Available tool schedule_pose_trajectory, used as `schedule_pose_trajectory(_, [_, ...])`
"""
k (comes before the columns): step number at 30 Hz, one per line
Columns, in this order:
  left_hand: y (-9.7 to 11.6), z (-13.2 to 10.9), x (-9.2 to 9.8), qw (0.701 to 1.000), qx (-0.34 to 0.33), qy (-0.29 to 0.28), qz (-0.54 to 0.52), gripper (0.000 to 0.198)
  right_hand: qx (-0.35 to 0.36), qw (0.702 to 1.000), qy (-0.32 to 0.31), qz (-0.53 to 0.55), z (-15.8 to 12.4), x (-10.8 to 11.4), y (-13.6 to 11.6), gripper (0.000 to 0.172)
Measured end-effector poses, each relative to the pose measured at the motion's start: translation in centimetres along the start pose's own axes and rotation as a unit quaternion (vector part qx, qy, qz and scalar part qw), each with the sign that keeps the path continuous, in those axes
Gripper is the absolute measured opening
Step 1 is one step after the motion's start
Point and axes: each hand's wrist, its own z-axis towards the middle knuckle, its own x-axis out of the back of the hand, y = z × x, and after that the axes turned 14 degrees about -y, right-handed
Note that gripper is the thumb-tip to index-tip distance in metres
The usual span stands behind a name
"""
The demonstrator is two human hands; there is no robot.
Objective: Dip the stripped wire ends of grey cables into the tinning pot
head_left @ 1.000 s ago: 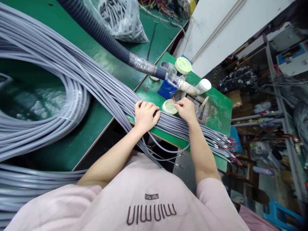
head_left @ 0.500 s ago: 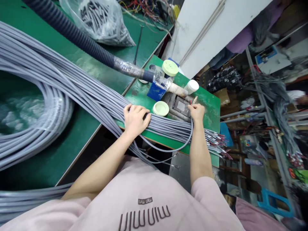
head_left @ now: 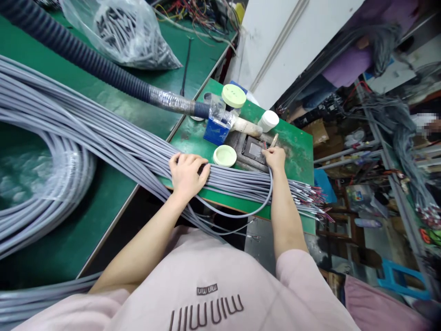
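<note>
The grey cable bundle [head_left: 237, 181] is being steadied under the draped fingers of the left hand [head_left: 189, 174], seemingly to prevent shifting; whether these are gripping it cannot be told. A single grey cable [head_left: 270, 186] is being pinched near its end between the closed fingertips of the right hand [head_left: 276, 158], apparently for fine control, the silvery-topped metal pot [head_left: 255, 151] lying just beside them.

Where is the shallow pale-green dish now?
In the head view, the dish sits near the centre, beyond the grey cable bundle, to the right of the left hand and in front of the blue box.
</note>
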Motion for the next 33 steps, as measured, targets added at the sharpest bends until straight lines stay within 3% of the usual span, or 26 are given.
schedule_pose_trajectory(7, [0.1,-0.1,-0.1,1.000,-0.004,0.010,-0.003,0.016,0.013,0.998,0.016,0.055,-0.6,0.6,-0.6,0.015])
schedule_pose_trajectory(11, [-0.1,0.1,-0.2,1.000,-0.006,0.016,-0.013,0.015,0.062,0.988,0.025,0.140,-3.9,1.4,-1.4,0.022])
schedule_pose_trajectory(14, [-0.3,0.2,0.0,0.998,-0.016,0.040,-0.041,0.012,0.131,0.930,0.041,0.342,-8.2,1.7,-2.7,0.027])
schedule_pose_trajectory(17, [0.6,-0.4,0.3,0.983,-0.024,0.099,-0.151,0.010,0.150,0.870,0.019,0.470,-12.7,1.3,-4.8,0.025])
schedule_pose_trajectory(19, [2.4,-1.3,0.1,0.954,-0.029,0.114,-0.275,0.011,0.148,0.842,0.000,0.519,-15.1,0.6,-6.2,0.025])
schedule_pose_trajectory(21, [4.8,-2.5,-0.5,0.908,-0.040,0.050,-0.415,0.009,0.140,0.821,-0.019,0.554,-16.9,-0.1,-7.3,0.024])
schedule_pose_trajectory(22, [6.0,-3.1,-1.0,0.871,-0.033,-0.001,-0.490,0.012,0.136,0.813,-0.027,0.566,-17.5,-0.4,-7.7,0.024])
schedule_pose_trajectory(24, [8.0,-4.1,-2.0,0.771,-0.010,-0.080,-0.632,0.025,0.131,0.802,-0.039,0.582,-18.5,-0.9,-8.2,0.024])
schedule_pose_trajectory(26, [9.3,-4.6,-2.8,0.684,0.034,-0.102,-0.721,0.030,0.133,0.793,-0.055,0.592,-19.2,-1.3,-8.5,0.026])
schedule_pose_trajectory(27, [9.7,-4.7,-3.1,0.656,0.055,-0.099,-0.746,0.029,0.133,0.787,-0.064,0.599,-19.5,-1.4,-8.6,0.027])
schedule_pose_trajectory(29, [10.0,-4.7,-3.3,0.639,0.082,-0.087,-0.760,0.022,0.129,0.770,-0.085,0.619,-19.8,-1.6,-8.8,0.027])
schedule_pose_trajectory(33, [10.2,-4.4,-2.7,0.673,0.069,-0.064,-0.734,0.011,0.108,0.734,-0.120,0.659,-20.2,-1.7,-8.8,0.030])
